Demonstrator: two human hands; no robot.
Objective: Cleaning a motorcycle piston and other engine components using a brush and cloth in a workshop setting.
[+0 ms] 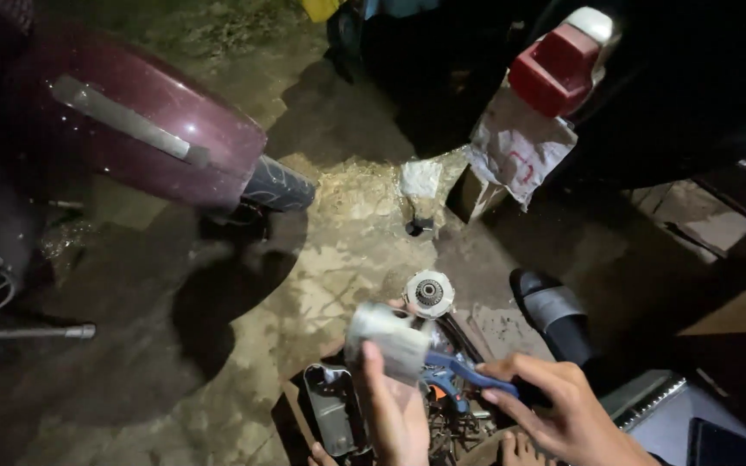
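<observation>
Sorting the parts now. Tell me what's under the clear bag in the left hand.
Below the clear bag, a box holds a grey metal cover and dark parts; the left hand hides the rest.

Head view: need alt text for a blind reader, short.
Seen from above at night, the left hand holds a small clear plastic packet while the right hand grips blue-handled pliers over a box of metal parts on a dirt floor. A maroon scooter body stands at the left, a red tail light at upper right, a black sandal nearby.

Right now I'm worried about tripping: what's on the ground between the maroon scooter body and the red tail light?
In the head view, between the maroon scooter body and the red tail light lies stained bare ground.
</observation>
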